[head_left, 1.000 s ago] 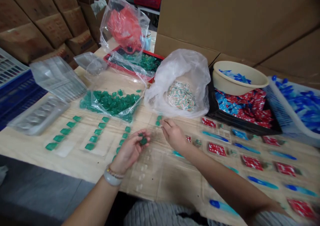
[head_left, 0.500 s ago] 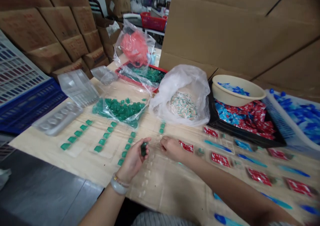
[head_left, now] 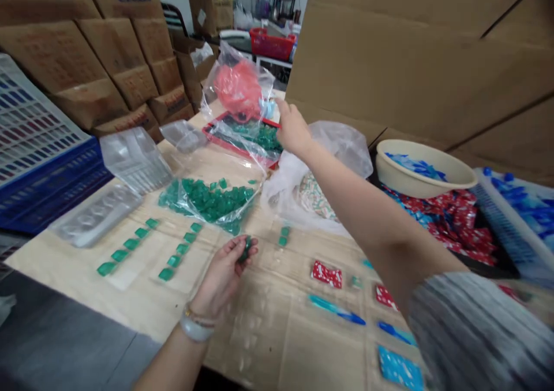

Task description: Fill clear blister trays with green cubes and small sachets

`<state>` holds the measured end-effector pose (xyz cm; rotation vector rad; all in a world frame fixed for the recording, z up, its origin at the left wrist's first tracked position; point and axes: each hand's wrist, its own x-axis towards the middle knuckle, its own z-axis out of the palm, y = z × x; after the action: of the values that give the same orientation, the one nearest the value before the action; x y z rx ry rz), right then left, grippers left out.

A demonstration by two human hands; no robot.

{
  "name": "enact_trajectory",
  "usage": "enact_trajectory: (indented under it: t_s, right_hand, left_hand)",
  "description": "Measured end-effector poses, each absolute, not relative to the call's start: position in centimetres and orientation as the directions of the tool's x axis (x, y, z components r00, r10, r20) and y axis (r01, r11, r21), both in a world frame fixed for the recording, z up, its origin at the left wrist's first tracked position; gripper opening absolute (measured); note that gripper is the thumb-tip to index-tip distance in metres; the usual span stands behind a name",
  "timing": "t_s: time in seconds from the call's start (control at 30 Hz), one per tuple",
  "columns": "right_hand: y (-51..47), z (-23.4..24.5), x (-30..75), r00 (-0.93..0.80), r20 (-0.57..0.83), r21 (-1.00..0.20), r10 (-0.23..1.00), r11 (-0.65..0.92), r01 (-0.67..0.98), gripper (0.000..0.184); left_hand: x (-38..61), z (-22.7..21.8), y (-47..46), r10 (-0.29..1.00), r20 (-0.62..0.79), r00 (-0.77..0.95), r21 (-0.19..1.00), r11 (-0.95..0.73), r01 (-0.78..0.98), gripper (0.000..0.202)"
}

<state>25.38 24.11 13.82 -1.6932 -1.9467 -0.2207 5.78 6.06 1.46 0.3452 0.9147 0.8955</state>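
Note:
My left hand (head_left: 227, 267) is closed around a dark green translucent piece (head_left: 246, 249), held low over the table. My right hand (head_left: 293, 128) reaches far forward over a white plastic bag (head_left: 279, 189) of small printed packets. Its fingers look apart beside a red-rimmed tray (head_left: 220, 138) of green pieces; the fingertips are blurred. Green square pieces (head_left: 131, 244) lie in slanted rows to the left, with a short pair (head_left: 283, 236) right of my left hand. A heap of green pieces (head_left: 216, 203) spills from a clear bag behind.
Red dotted packets (head_left: 326, 274) and blue stick-like items (head_left: 337, 310) lie to the right. Beyond are a cream basin (head_left: 426, 171) and a white basket (head_left: 497, 223) of blue pieces. Clear plastic trays (head_left: 97, 213) sit left, near blue crates (head_left: 52, 186). Cardboard (head_left: 389, 50) stands at the back.
My right hand has left the spot beside my left hand and moved forward to the tray; its arm now crosses the white bag. My left hand stays nearly in place, still holding the green piece.

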Motion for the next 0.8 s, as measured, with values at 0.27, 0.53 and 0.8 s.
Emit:
enact_trajectory:
  t_s: [0.27,0.53,0.8]
  right_hand:
    - [3.2,2.7,23.0,-0.173,0.128,-0.848,0.976,0.199,0.491,0.023]
    - [-0.3,2.0,22.5,0.02,-0.19,-0.973,0.982,-0.185,-0.139,0.021]
    - [-1.2,3.7,22.5,-0.104,-0.236,-0.937,0.966,-0.254,-0.239,0.025]
  left_hand:
    - [7.0,1.3,5.6,0.677,-0.597,0.432,0.457,0.728,-0.51,0.007]
    - [9.2,1.8,2.7,0.782,-0.436,0.445,0.678,0.611,-0.409,0.022]
    - [8.2,3.2,1.3,0.713,-0.362,0.6,0.73,0.617,-0.293,0.022]
